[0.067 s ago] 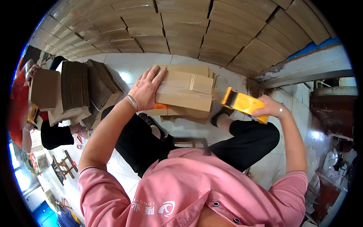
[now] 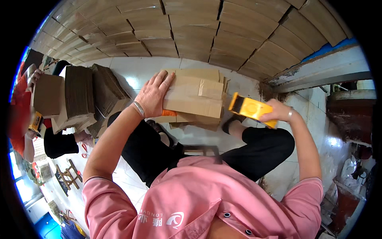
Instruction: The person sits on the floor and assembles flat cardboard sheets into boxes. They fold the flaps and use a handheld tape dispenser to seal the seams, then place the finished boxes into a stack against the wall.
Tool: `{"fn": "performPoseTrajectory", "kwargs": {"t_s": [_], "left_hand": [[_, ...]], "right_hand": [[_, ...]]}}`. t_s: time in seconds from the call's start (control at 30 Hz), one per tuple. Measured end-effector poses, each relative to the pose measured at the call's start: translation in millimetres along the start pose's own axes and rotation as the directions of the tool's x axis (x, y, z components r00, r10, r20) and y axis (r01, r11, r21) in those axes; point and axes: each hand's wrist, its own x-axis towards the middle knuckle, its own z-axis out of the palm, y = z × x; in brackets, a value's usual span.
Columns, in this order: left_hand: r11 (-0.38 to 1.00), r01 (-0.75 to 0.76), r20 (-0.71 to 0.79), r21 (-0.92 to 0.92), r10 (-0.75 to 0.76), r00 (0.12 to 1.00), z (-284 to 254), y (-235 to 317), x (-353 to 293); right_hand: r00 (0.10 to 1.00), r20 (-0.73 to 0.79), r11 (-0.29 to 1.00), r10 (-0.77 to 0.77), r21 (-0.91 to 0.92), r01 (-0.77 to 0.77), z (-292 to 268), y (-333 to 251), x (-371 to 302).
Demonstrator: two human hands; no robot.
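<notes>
A brown cardboard box (image 2: 191,92) stands in front of me between my knees, a strip of tape on its top near the right end. My left hand (image 2: 153,93) lies with outstretched fingers on the box's left end. Something orange (image 2: 169,113) shows beside that hand against the near side; whether it covers the thumb, I cannot tell. My right hand (image 2: 277,111) is wrapped round a yellow tape dispenser (image 2: 251,108). The dispenser is held in the air just right of the box, its dark front end pointing at it, a small gap between them.
A wall of stacked cartons (image 2: 191,34) rises at the back. To the left stand bundles of flat cardboard (image 2: 79,91), where a co-worker in red (image 2: 18,119) has a hand on a piece. A small wooden stool (image 2: 69,175) is at lower left, and a worn ledge (image 2: 318,73) at right.
My right hand has brought the tape dispenser slightly left, closer to the box. My left hand and the box stay almost where they were.
</notes>
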Motion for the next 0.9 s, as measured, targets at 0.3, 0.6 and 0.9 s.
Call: {"fn": "performPoseTrajectory", "kwargs": {"t_s": [0.3,0.6,0.9], "left_hand": [[0.964,0.072,0.207,0.256,-0.128,0.970,-19.5,28.2,4.9],[0.965,-0.173,0.194,0.195,0.135,0.972,-12.3,99.9,19.3],[0.992,-0.124,0.064,0.018,0.123,0.990,-44.5,87.0,41.9]], "right_hand": [[0.976,-0.115,0.814,0.186,-0.538,-0.218,69.8,-57.7,67.9],[0.670,-0.742,0.917,0.021,-0.253,-0.309,109.5,-97.3,69.5],[0.786,-0.618,0.847,-0.015,-0.426,-0.319,108.7,-88.3,78.1]]}}
